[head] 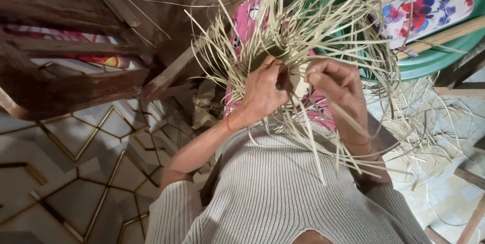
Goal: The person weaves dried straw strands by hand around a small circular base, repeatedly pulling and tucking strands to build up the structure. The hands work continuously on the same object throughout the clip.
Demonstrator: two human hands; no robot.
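Note:
A tangle of pale straw strips [303,26] fans out from a small woven core [290,69] held above my lap. My left hand [262,90] grips the core from the left, fingers curled round it and a thin red band at the wrist. From the right, my right hand [338,84] pinches strips at the core, its fingers bent over them. Long loose strips [313,148] hang down over my ribbed beige sweater [283,188]. The core's centre is partly hidden by my fingers.
A dark wooden bench [76,77] stands at the left over patterned floor tiles [76,173]. A green plastic basin [434,57] with a flowered cloth [424,6] sits at the upper right. Pink printed fabric [245,26] covers my lap. Stray strips litter the floor at the right [434,138].

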